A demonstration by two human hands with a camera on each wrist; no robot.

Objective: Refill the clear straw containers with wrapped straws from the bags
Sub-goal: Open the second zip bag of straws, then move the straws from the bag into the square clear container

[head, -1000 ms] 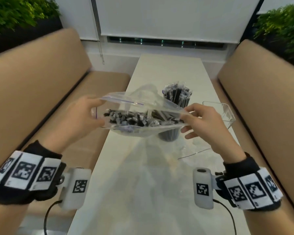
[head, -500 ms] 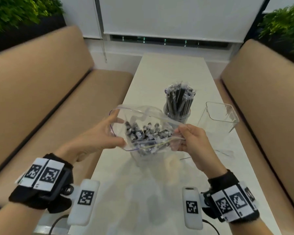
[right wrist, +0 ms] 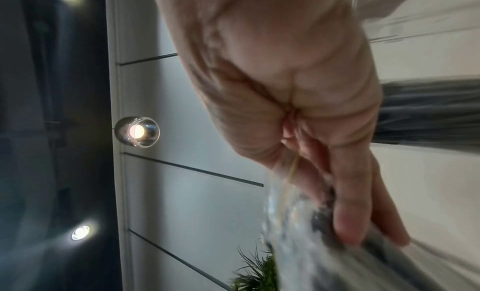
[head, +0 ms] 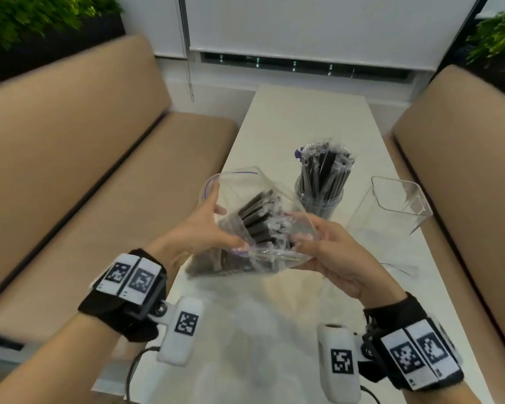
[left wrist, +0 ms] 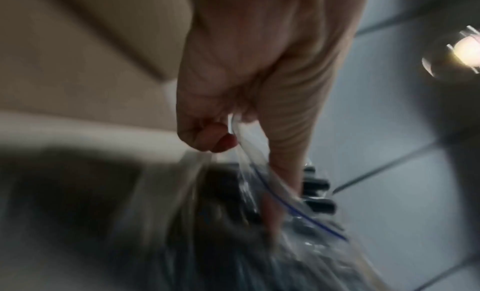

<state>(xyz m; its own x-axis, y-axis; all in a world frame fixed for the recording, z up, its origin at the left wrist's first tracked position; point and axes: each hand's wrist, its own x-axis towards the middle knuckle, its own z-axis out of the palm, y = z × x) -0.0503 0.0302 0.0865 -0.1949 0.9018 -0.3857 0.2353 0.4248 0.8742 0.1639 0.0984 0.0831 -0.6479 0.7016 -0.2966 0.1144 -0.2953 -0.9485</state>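
A clear zip bag (head: 257,228) full of black wrapped straws hangs over the near part of the white table (head: 309,118), its mouth pulled wide. My left hand (head: 204,228) pinches the bag's left rim (left wrist: 262,172), thumb inside. My right hand (head: 330,252) pinches the right rim (right wrist: 283,192), fingers against the bag. Behind it stands a round clear container (head: 318,199) packed with upright wrapped straws (head: 324,167). To its right sits a square clear container (head: 391,211) with nothing in it.
Tan bench seats (head: 79,182) run along both sides of the narrow table. Green plants (head: 499,36) sit behind the backrests. A closed white blind (head: 318,24) fills the far wall. Another clear empty bag (head: 397,266) lies flat on the table by the square container.
The bag came down and toward me, from a flat hold to hanging with its mouth spread open. Both hands dropped with it and shifted their grip on the rim.
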